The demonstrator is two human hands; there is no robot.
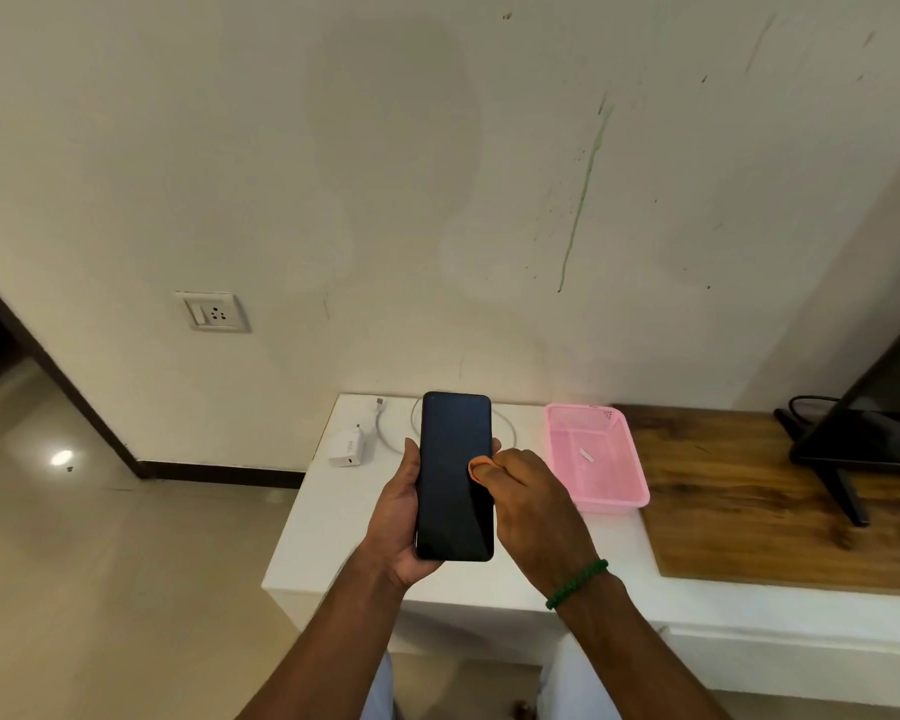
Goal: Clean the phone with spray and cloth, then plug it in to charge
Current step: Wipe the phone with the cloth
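Observation:
My left hand (401, 517) grips a black phone (455, 475) upright over the white table (333, 537), its dark screen facing me. My right hand (533, 504) pinches a small orange cloth (480, 467), bunched under the fingers and pressed against the screen's right edge. A white charger adapter (348, 447) lies on the table behind the phone, to the left. A white cable (385, 423) curls beside it, with its plug end free. A wall socket with a switch (213, 312) sits on the wall at the left. No spray bottle is in view.
A pink plastic basket (601, 491) stands on the table just right of my hands, with a small white item inside. Further right is a wooden board (749, 501) carrying a dark monitor on a stand (863, 439). Tiled floor lies to the left.

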